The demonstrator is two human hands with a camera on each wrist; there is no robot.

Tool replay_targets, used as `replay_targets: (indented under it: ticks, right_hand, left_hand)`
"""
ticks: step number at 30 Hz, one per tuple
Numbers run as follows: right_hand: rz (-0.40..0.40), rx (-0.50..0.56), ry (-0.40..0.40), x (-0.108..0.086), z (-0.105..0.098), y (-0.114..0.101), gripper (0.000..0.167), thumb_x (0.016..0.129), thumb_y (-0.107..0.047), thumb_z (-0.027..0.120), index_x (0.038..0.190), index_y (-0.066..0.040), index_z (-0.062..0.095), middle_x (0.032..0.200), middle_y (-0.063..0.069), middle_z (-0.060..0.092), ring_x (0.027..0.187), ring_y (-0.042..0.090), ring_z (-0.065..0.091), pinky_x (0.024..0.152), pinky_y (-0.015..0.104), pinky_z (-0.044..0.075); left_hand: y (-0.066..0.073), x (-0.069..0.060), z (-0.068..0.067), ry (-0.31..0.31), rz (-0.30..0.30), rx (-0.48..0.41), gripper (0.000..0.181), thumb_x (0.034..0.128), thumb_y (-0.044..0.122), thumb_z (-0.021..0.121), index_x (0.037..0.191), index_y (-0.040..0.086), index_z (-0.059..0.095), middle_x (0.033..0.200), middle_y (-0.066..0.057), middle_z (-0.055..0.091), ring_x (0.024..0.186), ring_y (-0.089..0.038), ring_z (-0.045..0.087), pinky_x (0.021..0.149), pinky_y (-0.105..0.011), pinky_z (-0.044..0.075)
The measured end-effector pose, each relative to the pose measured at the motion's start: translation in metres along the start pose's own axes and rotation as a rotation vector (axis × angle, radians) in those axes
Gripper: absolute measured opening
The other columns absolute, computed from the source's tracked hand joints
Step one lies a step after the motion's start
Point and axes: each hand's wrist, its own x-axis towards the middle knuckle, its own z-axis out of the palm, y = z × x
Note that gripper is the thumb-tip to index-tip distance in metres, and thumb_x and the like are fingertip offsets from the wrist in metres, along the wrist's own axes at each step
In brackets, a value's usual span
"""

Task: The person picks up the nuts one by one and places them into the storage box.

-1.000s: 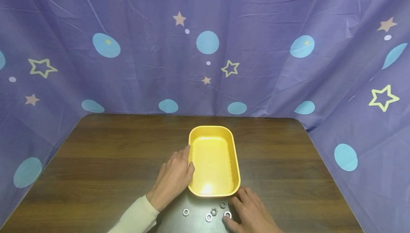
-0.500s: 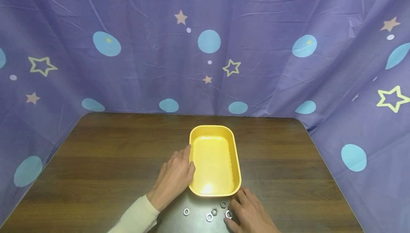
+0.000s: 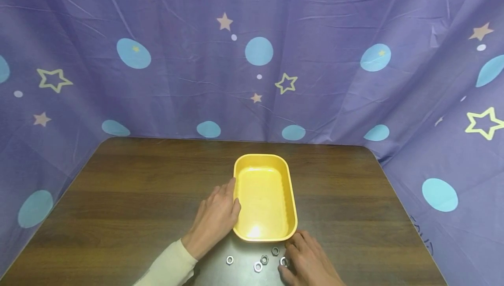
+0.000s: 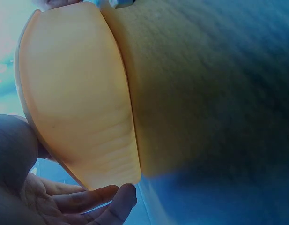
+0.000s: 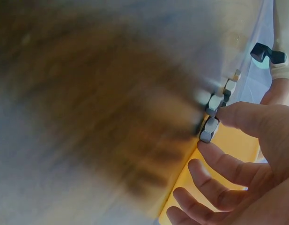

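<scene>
A yellow rectangular tray (image 3: 264,198) stands lengthwise on the table. My left hand (image 3: 214,216) grips its left wall, with the thumb over the rim and the fingers along the outside; the left wrist view shows the tray's side (image 4: 78,103) close up. In front of the tray's near right corner, my right hand (image 3: 309,257) is down at the table. Its thumb and index finger pinch a metal hex nut (image 5: 209,130), while the other fingers are loosely bent. Several more hex nuts (image 3: 264,259) lie loose to the left of that hand.
One nut (image 3: 230,259) lies apart, farther left, before the tray. The dark wood-grain table (image 3: 138,190) has rounded back corners. A purple curtain (image 3: 189,80) with stars and blue shapes hangs behind and at both sides.
The right thumb and index finger have closed in on the nearest nut, which has shifted slightly right and away from the others. The left hand and the tray have stayed in place.
</scene>
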Motion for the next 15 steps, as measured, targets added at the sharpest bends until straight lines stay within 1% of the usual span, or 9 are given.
replay_targets:
  ticks: [2, 4, 6, 9, 12, 15]
  right_hand:
    - [-0.008, -0.006, 0.036, 0.0, 0.0, 0.002, 0.028, 0.083, -0.037, 0.091, 0.09, -0.017, 0.073, 0.116, -0.004, 0.067, 0.113, 0.021, 0.062, 0.09, 0.045, 0.057]
    - [-0.022, -0.018, 0.08, 0.0, 0.0, 0.004, 0.029, 0.08, -0.036, 0.093, 0.091, -0.017, 0.074, 0.116, -0.004, 0.067, 0.113, 0.022, 0.063, 0.089, 0.046, 0.058]
    - [-0.037, -0.029, 0.126, 0.0, 0.0, 0.007, 0.031, 0.077, -0.036, 0.095, 0.09, -0.018, 0.073, 0.111, -0.005, 0.066, 0.109, 0.021, 0.063, 0.086, 0.044, 0.058]
    - [-0.051, -0.035, 0.17, 0.0, -0.002, 0.01, 0.034, 0.074, -0.035, 0.097, 0.09, -0.017, 0.073, 0.107, -0.006, 0.064, 0.106, 0.02, 0.062, 0.084, 0.042, 0.057]
    - [-0.046, -0.044, 0.193, 0.001, -0.006, 0.011, 0.035, 0.072, -0.034, 0.098, 0.088, -0.016, 0.073, 0.105, -0.005, 0.063, 0.104, 0.02, 0.062, 0.083, 0.042, 0.058]
    - [-0.019, -0.055, 0.191, 0.001, -0.01, 0.012, 0.033, 0.074, -0.034, 0.097, 0.089, -0.016, 0.074, 0.106, -0.004, 0.065, 0.105, 0.02, 0.063, 0.085, 0.043, 0.059]
  left_hand:
    - [0.0, 0.0, 0.0, 0.0, -0.001, -0.003, 0.057, 0.1006, 0.015, 0.069, 0.151, -0.009, 0.057, 0.128, -0.024, 0.075, 0.105, -0.037, 0.072, 0.072, -0.057, 0.064]
    - [0.0, 0.0, 0.0, 0.002, 0.003, -0.002, 0.057, 0.1005, 0.015, 0.069, 0.151, -0.009, 0.057, 0.128, -0.024, 0.075, 0.104, -0.037, 0.073, 0.072, -0.057, 0.064]
    - [0.0, -0.001, 0.0, 0.006, 0.012, -0.001, 0.056, 0.1004, 0.014, 0.069, 0.15, -0.009, 0.057, 0.126, -0.024, 0.076, 0.103, -0.037, 0.073, 0.07, -0.056, 0.064]
    - [-0.001, -0.001, 0.001, 0.014, 0.025, 0.001, 0.056, 0.1001, 0.014, 0.068, 0.15, -0.01, 0.058, 0.125, -0.024, 0.076, 0.101, -0.036, 0.073, 0.068, -0.056, 0.064]
    - [-0.001, -0.001, 0.001, 0.02, 0.03, 0.002, 0.056, 0.1, 0.013, 0.068, 0.149, -0.01, 0.058, 0.125, -0.023, 0.076, 0.1, -0.036, 0.073, 0.067, -0.055, 0.064]
    - [-0.001, -0.001, 0.001, 0.026, 0.036, 0.006, 0.056, 0.0996, 0.013, 0.069, 0.149, -0.01, 0.058, 0.125, -0.024, 0.076, 0.099, -0.036, 0.073, 0.067, -0.054, 0.063]
